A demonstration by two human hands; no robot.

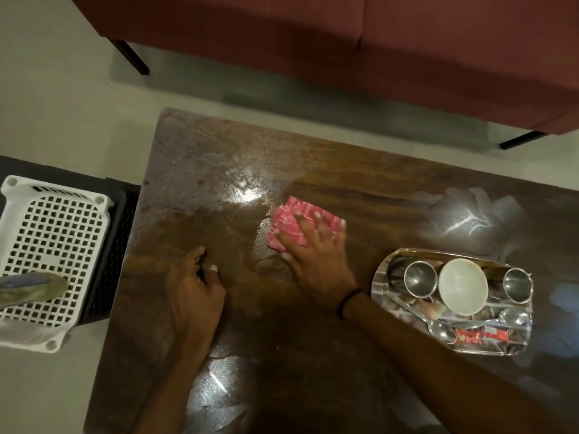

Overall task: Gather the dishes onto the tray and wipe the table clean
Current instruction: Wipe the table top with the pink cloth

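Observation:
A folded red-and-white cloth [289, 219] lies on the dark wooden table [360, 189] near its middle. My right hand [313, 255] presses flat on the cloth, fingers spread. My left hand [195, 289] rests on the tabletop to the left, fingers loosely curled, holding nothing. At the right stands a steel tray [380, 278] carrying steel cups [419, 278], a white bowl [462, 286], spoons [441, 330] and a red packet [481, 335]. A wet, streaky patch [219, 170] shines on the table's far left part.
A white perforated basket [53, 245] sits on a dark stand left of the table, with a greenish object [31, 289] on it. A dark red sofa [344, 42] on black legs stands beyond the table. Pale floor surrounds the table.

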